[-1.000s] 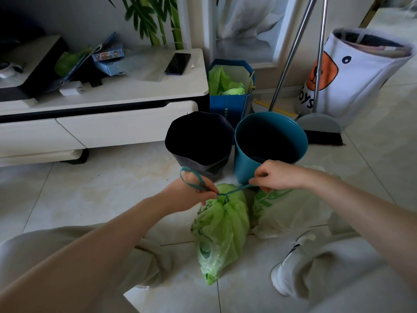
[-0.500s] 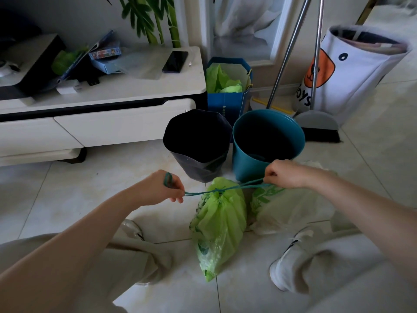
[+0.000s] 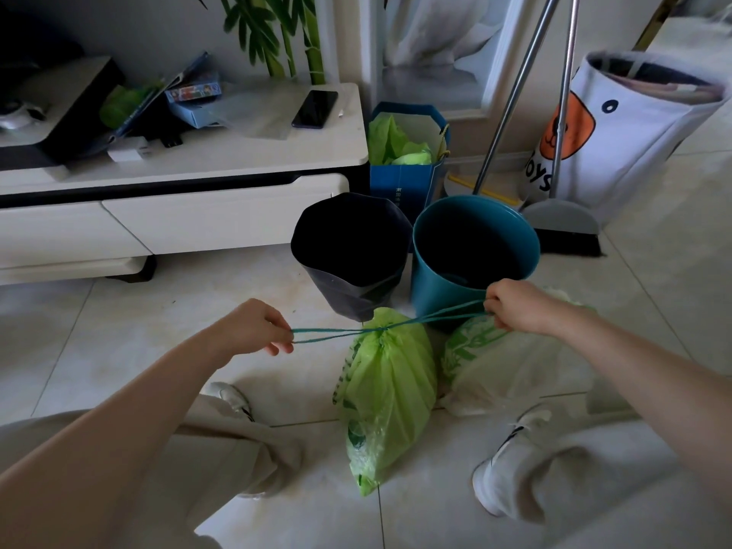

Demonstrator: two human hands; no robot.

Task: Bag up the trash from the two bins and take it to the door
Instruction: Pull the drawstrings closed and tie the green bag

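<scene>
Left hand [image 3: 253, 330] pinches one end of the teal drawstring [image 3: 336, 334], right hand [image 3: 519, 307] grips the other — the green trash bag [image 3: 386, 394] lies cinched on the floor before the two bins. Soft, light, crinkly; best lifted by its drawstring.

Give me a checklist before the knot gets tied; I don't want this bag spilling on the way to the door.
1. Left hand grips the drawstring: ok.
2. Right hand grips its end: ok.
3. Green bag neck cinched: ok.
4. Knot tied: not ok, strings only pulled apart.
5. Second bag closed: cannot tell.
6. Blue bin and dark bin emptied: cannot tell, insides dark.
</scene>
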